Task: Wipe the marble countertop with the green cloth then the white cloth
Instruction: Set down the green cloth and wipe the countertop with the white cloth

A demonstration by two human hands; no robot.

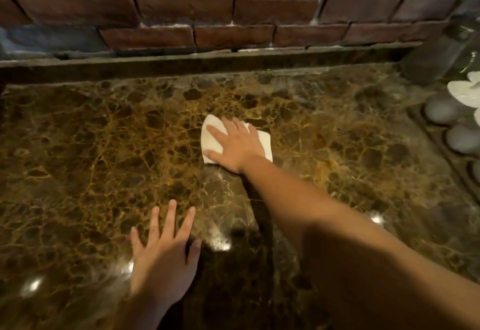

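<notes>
A folded white cloth (211,137) lies flat near the middle of the brown veined marble countertop (91,142). My right hand (233,145) presses down on it with fingers spread, covering most of the cloth. My left hand (163,249) rests flat on the bare marble nearer to me, fingers apart, holding nothing. No green cloth is in view.
A red brick wall (207,5) with a raised stone ledge (181,62) borders the far edge. At the right edge sit round white stones (441,111), a white flower-shaped object (465,91) and a dark glass vessel (436,57).
</notes>
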